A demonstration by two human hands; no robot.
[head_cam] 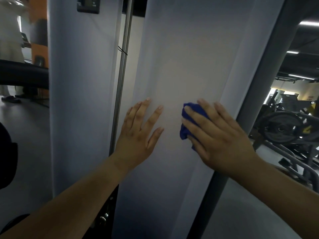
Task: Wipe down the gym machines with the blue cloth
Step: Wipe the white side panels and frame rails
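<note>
**Hands flat on white machine panel, cloth under the right**

Faced a tall white panel (181, 57) of a gym machine, filling the middle of the view and cut off at top and bottom. Took in a second pale panel (81, 83) to the left, a grey upright (269, 69) along the right edge of the first, and a steel rod (123, 66) in the gap between the two panels.

Reached both bare forearms up from the lower edge of the view, elbows out of sight. Laid the left hand (138, 135) flat on the white panel near its left edge, fingers straight and fanned apart, holding nothing. Pressed the right hand (219, 137) against the same panel just beside it, fingers straight and slightly spread, thumb hidden.

Pinned the blue cloth (185, 131) between right palm and panel, bunched, peeking out only near the fingertips and along the left side of the hand. Could not make out the rest of the cloth beneath the palm.

Glimpsed a small dark display (88, 5) at the top of the left panel, clipped by the frame, digits unreadable. Made out dim weight plates (283, 130) in the background at right, blurred.
</note>
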